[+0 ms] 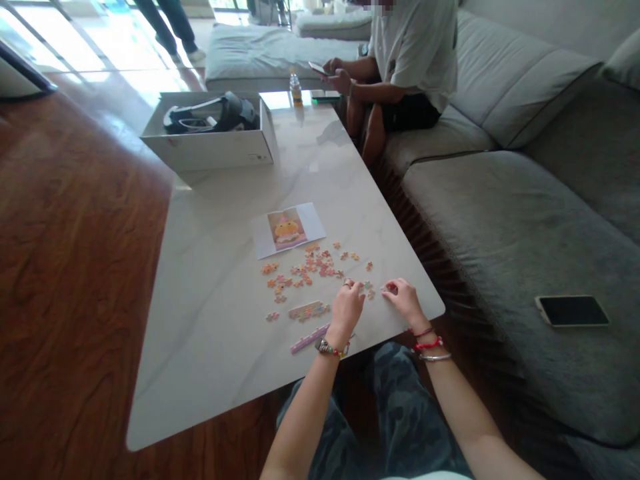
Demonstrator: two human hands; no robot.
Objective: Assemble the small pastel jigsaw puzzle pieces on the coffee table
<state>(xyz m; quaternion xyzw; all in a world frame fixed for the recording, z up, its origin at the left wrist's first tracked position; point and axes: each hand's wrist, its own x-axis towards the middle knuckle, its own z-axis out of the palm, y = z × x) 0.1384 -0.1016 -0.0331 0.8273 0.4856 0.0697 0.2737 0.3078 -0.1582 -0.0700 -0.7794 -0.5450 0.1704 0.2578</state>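
My left hand (349,307) is over the table near its front edge, fingers pressed together; what they hold, if anything, is hidden. Just beyond its fingertips lie a few pale green and orange puzzle pieces (371,294). To the right, my right hand (406,301) pinches a small pale puzzle piece (384,289) between thumb and finger. Left of my left hand lie a joined strip of puzzle pieces (313,311) and a lilac joined strip (307,340), partly covered by my wrist. Loose orange and pink puzzle pieces (320,262) are scattered farther back.
A creased reference picture (287,228) lies behind the pieces on the white table (210,320). At the far end stand an open box (215,148) with dark gear and a bottle (295,90). A person holding a phone sits on the sofa (530,220); another phone (573,311) lies there.
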